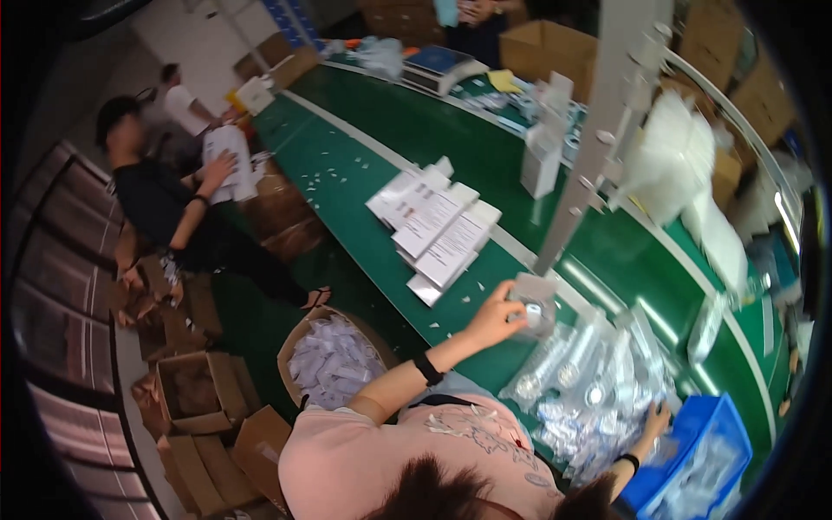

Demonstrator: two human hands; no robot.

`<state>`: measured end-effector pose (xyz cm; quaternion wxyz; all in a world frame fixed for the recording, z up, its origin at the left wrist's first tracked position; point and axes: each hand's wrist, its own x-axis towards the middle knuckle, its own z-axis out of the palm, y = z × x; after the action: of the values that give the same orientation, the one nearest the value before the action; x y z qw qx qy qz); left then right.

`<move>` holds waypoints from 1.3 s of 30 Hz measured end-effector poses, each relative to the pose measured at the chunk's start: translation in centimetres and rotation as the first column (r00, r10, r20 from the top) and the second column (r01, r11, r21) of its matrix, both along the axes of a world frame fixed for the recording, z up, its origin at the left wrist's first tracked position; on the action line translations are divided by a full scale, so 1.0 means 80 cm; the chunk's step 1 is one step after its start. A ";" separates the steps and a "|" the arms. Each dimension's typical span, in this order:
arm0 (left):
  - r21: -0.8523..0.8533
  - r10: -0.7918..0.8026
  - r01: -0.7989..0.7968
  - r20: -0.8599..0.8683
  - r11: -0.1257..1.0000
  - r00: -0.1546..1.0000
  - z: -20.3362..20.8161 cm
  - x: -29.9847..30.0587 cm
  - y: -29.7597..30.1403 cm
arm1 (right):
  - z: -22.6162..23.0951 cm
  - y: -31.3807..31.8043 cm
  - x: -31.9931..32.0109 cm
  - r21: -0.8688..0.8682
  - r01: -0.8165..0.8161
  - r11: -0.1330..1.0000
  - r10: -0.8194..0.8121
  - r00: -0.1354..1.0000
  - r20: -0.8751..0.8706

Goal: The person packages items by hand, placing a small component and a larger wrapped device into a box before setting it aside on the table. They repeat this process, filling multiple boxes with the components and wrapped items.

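Note:
My left hand is closed around an open white box, held up over the green work surface. Something pale and rounded shows inside it, too blurred to name. Off to the right, my right hand rests with curled fingers at the edge of a heap of small plastic-wrapped parts, beside a blue bin. What its fingers hold is hidden. Several long clear-wrapped items lie between my two hands.
Stacked white boxes lie on the green table. A metal post rises beyond my left hand. A carton of white pieces stands on the floor at left, near a standing person. A scale sits at the far side.

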<state>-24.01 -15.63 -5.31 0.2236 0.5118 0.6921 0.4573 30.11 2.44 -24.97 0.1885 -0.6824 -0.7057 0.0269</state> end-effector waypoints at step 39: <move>0.115 0.019 -0.013 -0.055 0.993 0.998 0.008 -0.008 0.041 | 0.290 -0.159 -0.496 0.107 -0.783 0.613 0.717 0.494 -0.492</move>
<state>-24.69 -12.38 -4.68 0.1704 0.5310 0.6747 0.4835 -9.56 -10.28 -1.78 0.2843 -0.2865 -0.8557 0.3239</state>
